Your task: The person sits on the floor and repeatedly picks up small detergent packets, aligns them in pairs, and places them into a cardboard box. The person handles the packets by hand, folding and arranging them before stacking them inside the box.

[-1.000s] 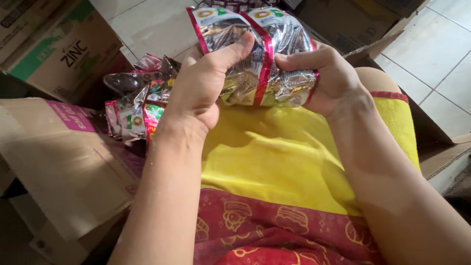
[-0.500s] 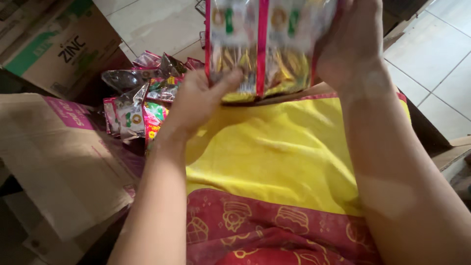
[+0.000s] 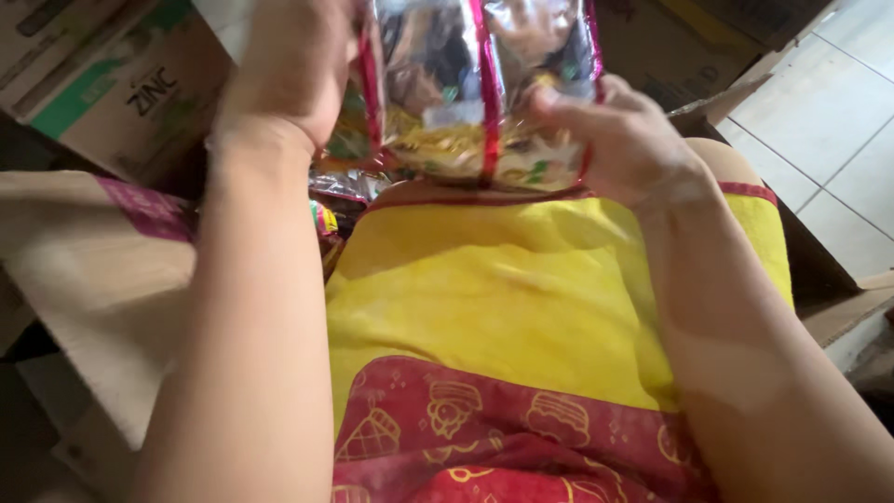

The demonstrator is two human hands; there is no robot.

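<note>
Both my hands hold a strip of joined shiny snack packets [image 3: 475, 93] with red seams, raised above my lap. My left hand [image 3: 293, 65] grips its left edge near the top of the view. My right hand [image 3: 624, 140] grips its lower right corner, fingers curled on the foil. Under the packets lies my lap, covered by a yellow cloth with a red patterned band [image 3: 521, 307]. More small packets [image 3: 326, 219] show partly behind my left forearm.
An open cardboard box flap [image 3: 93, 270] lies at the left. Another printed carton [image 3: 102, 84] stands at the upper left. White floor tiles [image 3: 838, 121] and a cardboard edge [image 3: 838, 317] are at the right.
My left hand has risen from the bottom of the packet strip to its upper left edge. My right hand has dropped from the top to the lower right corner. The camera has moved closer.
</note>
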